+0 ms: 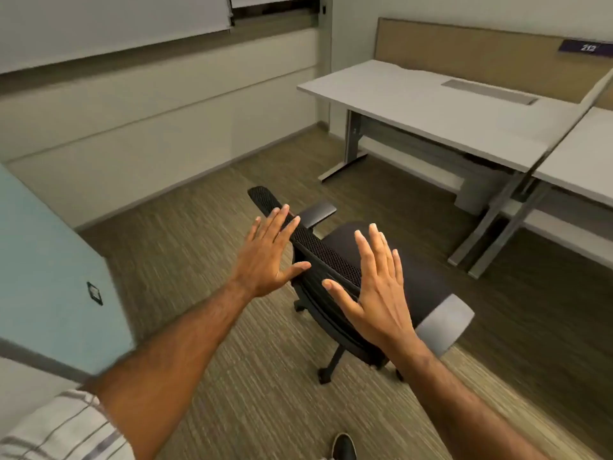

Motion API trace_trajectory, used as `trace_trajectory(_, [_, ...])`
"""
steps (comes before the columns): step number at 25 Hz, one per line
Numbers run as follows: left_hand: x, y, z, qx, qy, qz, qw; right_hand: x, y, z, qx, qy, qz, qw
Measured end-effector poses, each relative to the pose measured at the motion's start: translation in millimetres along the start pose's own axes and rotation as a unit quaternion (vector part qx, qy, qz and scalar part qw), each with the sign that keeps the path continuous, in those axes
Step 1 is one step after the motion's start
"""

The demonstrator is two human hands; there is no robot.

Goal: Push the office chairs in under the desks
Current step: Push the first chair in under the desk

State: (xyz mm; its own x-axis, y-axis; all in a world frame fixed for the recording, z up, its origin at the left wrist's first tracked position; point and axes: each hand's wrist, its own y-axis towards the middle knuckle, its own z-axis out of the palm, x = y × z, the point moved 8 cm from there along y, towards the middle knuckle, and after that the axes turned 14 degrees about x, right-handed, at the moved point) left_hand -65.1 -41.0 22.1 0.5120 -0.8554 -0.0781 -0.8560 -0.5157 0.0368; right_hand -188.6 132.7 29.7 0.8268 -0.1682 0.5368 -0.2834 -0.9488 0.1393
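A black office chair point(428, 277) with a mesh backrest point(318, 247) and grey armrests stands on the carpet, out from the white desk point(414, 101) at the upper right. Its seat faces the desk. My left hand point(268, 260) hovers flat over the top edge of the backrest, fingers spread. My right hand point(381, 287) is held flat above the backrest and seat, fingers apart. Neither hand grips anything; whether they touch the chair I cannot tell.
A second white desk point(577, 161) adjoins the first at the far right, split off by a divider. A tan partition point(464, 44) with a number plate backs the desks. A pale blue panel point(49, 260) stands at the left. My shoe point(343, 448) shows at the bottom.
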Motion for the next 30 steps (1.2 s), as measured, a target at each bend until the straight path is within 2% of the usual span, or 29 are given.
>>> trace_trajectory(4, [27.0, 40.8, -9.8, 0.010, 0.013, 0.021, 1.000, -4.6, 33.3, 16.4, 0.077, -0.042, 0.046, 0.995])
trace_trajectory(7, [56.2, 68.4, 8.0, 0.075, 0.002, 0.036, 0.997, -9.2, 35.9, 35.5, 0.111, -0.120, 0.077, 0.984])
trace_trajectory(9, [69.4, 90.4, 20.4, 0.143, -0.006, 0.080, 0.986, -12.4, 37.8, 37.6, 0.104, -0.121, 0.095, 0.983])
trace_trajectory(12, [81.0, 126.0, 23.6, 0.189, 0.000, 0.182, 0.965, -17.8, 41.7, 38.9, 0.085, -0.126, 0.137, 0.979])
trace_trajectory(15, [84.2, 143.9, 20.6, 0.225, 0.019, 0.251, 0.941, -25.0, 42.2, 42.1, 0.125, -0.147, 0.219, 0.956])
trace_trajectory(17, [87.1, 146.8, 22.3, 0.221, 0.040, 0.268, 0.937, -28.0, 45.5, 42.3, 0.133, -0.163, 0.278, 0.937])
trace_trajectory(22, [90.9, 143.0, 28.1, 0.162, 0.034, 0.318, 0.934, -20.2, 55.1, 46.8, 0.078, -0.182, 0.348, 0.916])
trace_trajectory(26, [92.1, 144.9, 22.2, 0.119, 0.013, 0.329, 0.937, -16.0, 58.2, 40.2, 0.048, -0.180, 0.363, 0.913])
trace_trajectory(30, [90.4, 150.1, 16.7, 0.110, 0.000, 0.314, 0.943, -20.2, 66.1, 31.8, 0.036, -0.199, 0.352, 0.914])
